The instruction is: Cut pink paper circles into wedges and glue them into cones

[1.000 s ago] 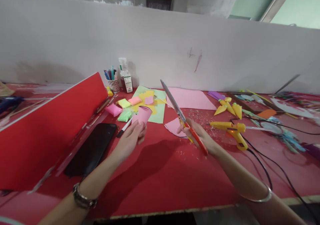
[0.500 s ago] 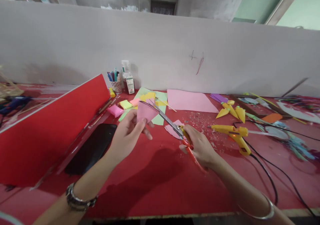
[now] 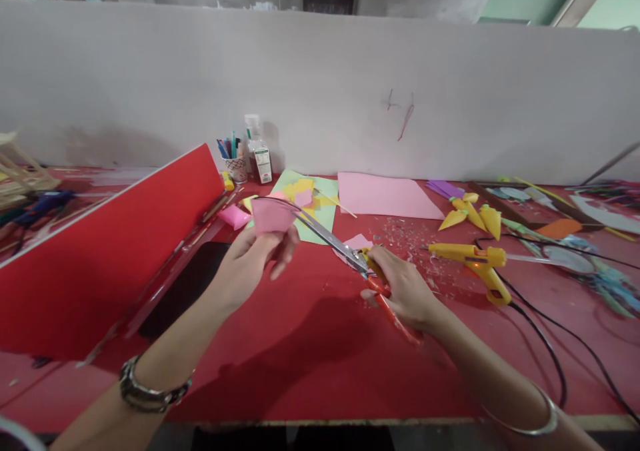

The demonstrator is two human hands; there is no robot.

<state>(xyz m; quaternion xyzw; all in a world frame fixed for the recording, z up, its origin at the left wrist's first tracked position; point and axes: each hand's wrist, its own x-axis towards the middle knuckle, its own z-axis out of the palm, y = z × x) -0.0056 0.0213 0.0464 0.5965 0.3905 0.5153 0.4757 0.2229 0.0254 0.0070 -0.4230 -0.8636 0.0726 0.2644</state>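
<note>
My left hand [image 3: 255,261] pinches a small piece of pink paper [image 3: 271,219] between thumb and fingers, above the red table. My right hand [image 3: 403,284] grips a pair of scissors [image 3: 350,256] by its red and yellow handles. The blades point left and up, and their tips reach behind or along the edge of the pink piece; exactly how they meet the paper is hard to make out. Below the scissors lie several cut pink pieces [image 3: 357,242]. A small pink scrap [image 3: 303,198] rests on a light green sheet [image 3: 326,219].
A yellow glue gun [image 3: 470,255] with a black cord lies at the right. Behind it are yellow paper cones [image 3: 490,221]. A red board [image 3: 110,244] leans at the left beside a black phone [image 3: 187,291]. A pink sheet [image 3: 385,195], pen cup [image 3: 235,169] and bottle [image 3: 261,161] line the back.
My left hand has shifted left with the pink paper and turned it. A pink scrap now shows on the yellow and green paper. The scissors have hardly moved.
</note>
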